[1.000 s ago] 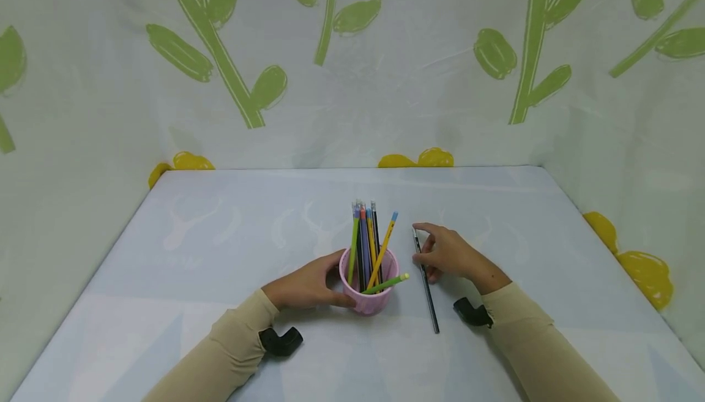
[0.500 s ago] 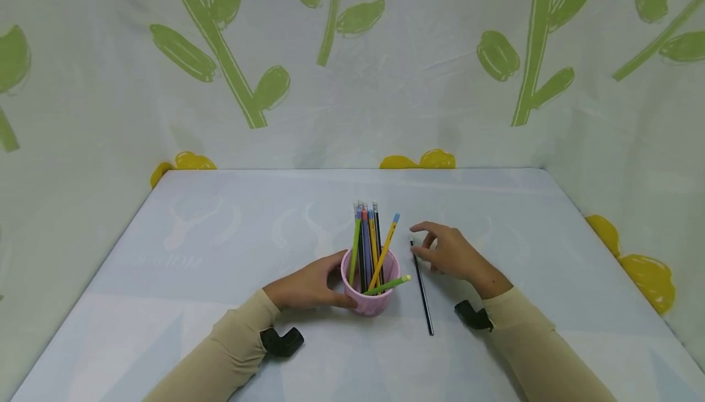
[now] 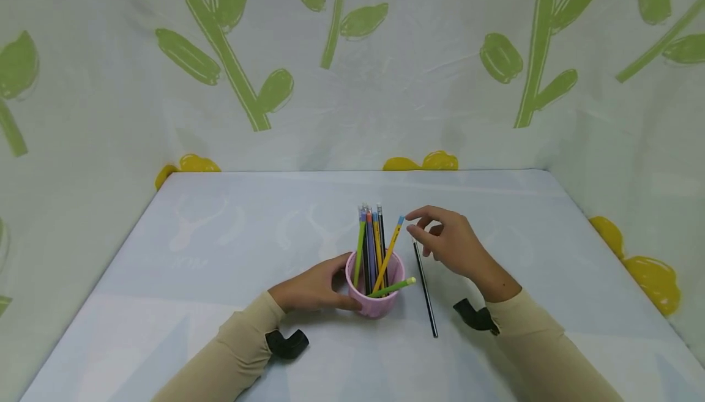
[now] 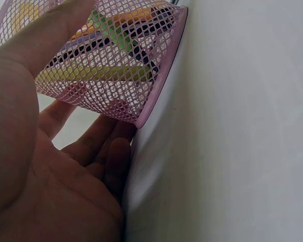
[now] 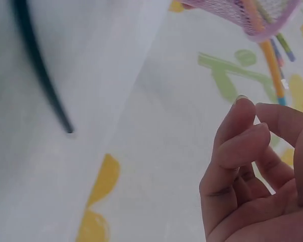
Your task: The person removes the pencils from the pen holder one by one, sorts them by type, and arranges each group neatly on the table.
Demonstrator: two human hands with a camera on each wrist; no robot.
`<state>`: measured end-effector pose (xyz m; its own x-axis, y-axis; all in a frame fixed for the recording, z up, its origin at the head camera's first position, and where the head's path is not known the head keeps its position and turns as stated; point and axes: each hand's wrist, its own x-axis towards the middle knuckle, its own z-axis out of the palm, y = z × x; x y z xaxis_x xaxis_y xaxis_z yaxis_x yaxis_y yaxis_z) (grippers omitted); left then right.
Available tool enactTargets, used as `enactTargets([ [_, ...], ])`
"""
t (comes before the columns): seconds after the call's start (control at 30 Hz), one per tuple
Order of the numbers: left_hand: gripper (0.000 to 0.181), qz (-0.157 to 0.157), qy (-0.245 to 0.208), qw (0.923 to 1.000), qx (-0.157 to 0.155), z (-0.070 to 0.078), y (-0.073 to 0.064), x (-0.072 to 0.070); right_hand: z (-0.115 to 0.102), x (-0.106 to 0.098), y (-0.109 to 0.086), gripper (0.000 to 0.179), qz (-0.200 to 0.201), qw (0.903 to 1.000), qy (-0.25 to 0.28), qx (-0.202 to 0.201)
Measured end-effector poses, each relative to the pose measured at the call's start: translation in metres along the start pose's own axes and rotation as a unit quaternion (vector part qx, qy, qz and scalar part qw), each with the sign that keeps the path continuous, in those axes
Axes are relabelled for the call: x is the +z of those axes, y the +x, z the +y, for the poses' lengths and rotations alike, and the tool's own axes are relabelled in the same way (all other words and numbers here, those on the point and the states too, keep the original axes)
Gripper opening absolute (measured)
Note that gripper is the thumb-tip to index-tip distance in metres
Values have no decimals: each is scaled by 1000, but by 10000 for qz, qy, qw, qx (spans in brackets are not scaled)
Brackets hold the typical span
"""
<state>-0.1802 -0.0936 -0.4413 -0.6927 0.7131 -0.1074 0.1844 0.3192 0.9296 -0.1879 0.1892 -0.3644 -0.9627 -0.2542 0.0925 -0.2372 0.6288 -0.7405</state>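
My left hand (image 3: 314, 286) grips a pink mesh pencil cup (image 3: 374, 310), thumb on the near side and fingers behind it; the left wrist view shows the mesh (image 4: 101, 93) close up. Several pencils stand in the cup. A yellow pencil (image 3: 390, 248) with a blue end leans right, and a green pencil (image 3: 393, 287) tilts low over the rim. My right hand (image 3: 454, 243) hovers right of the cup, bent fingers holding nothing, fingertips right beside the yellow pencil's blue end. Below it, a black pencil (image 3: 426, 295) lies on the table.
The pale table (image 3: 231, 230) has faint printed patterns. Walls with green leaf and yellow flower prints (image 3: 440, 160) enclose its back and sides. A black curved piece sits at each wrist, by the left sleeve (image 3: 287, 345) and the right sleeve (image 3: 475, 316).
My right hand has let go of the black pencil, leaving it on the table, and has risen toward the yellow pencil's end. The left hand keeps its hold on the cup.
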Motion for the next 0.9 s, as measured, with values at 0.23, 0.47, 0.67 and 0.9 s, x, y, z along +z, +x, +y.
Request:
enactTargets([
  [0.23, 83, -14, 31, 10000, 7, 0, 0, 0, -23, -11, 3, 22, 335, 9977, -51, -584],
  [0.47, 83, 14, 93, 9999, 56, -1, 1, 0, -39, -8, 10, 28, 518, 9931, -377, -979],
  [0.67, 82, 26, 132, 9999, 18, -1, 0, 0, -43, -3, 12, 39, 258, 9934, -378, -1056],
  [0.9, 82, 38, 96, 9999, -41, -2, 0, 1, -43, 3, 12, 50, 8, 9924, -442, -1149],
])
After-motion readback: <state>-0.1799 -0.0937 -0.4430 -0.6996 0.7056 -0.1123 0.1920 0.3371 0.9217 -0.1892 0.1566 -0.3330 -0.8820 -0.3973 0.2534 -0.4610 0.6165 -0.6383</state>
